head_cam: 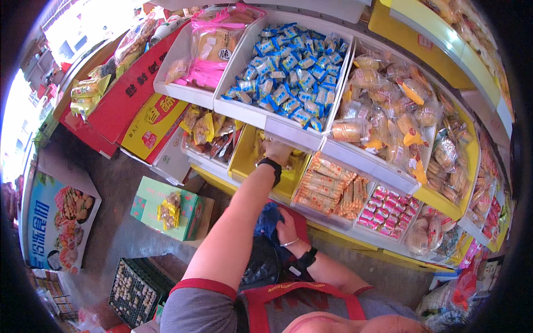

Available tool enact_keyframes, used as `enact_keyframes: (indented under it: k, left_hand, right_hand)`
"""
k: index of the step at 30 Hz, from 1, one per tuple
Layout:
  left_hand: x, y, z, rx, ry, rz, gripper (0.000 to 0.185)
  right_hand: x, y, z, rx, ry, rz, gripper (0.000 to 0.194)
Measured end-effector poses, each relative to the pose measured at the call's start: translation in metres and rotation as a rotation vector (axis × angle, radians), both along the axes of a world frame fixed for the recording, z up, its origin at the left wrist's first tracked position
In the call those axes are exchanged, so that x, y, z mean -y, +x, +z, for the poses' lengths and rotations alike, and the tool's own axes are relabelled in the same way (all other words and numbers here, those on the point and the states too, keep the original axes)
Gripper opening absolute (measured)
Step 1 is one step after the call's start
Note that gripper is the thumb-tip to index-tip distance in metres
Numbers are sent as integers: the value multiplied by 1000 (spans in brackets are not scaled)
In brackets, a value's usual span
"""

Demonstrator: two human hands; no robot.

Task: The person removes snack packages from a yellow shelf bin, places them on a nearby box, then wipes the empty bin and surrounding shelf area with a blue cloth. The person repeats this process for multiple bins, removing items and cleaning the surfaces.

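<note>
My left hand (278, 150) reaches into a yellow bin (245, 168) on the lower shelf, among small yellow-wrapped snack packs. The overhanging upper tray and the hand's angle hide its fingers, so whether it grips a pack cannot be told. Nearer my body, my right hand (288, 229) is closed around a bunched dark blue cloth (267, 217). A black rounded object (261, 262) lies below the cloth, partly behind my left forearm. Both wrists wear black bands, and a thin bracelet is on the right one.
Above the bin stands a white tray of blue-wrapped candies (291, 70). Orange-wrapped sticks (325, 183) fill the bin to its right. Snack packs (169, 211) lie on a green box (145, 197) at left. A dark crate of eggs (132, 293) stands at lower left.
</note>
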State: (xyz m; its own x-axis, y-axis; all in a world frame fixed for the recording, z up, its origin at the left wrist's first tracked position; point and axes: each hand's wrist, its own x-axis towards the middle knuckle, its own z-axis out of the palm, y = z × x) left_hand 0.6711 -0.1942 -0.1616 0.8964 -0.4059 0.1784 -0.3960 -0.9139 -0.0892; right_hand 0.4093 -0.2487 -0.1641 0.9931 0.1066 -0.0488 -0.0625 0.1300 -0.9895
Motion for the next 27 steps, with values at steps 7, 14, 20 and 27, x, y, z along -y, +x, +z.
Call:
enact_keyframes:
  k: [7, 14, 20, 27]
  left_hand:
    - [-56, -46, 56, -275, -328, -204, 25]
    - [-133, -142, 113, -510, -1554, 114, 27]
    - [-253, -236, 76, -174, -1569, 423, 29]
    - [-433, -251, 8, 280, -516, 673, 14]
  right_hand:
    - [-5, 2, -8, -21, 161, -33, 45]
    - [-1, 1, 2, -20, 65, -41, 43]
    - [-2, 0, 21, 66, -56, -54, 40]
    - [-13, 4, 23, 120, 119, -1, 45]
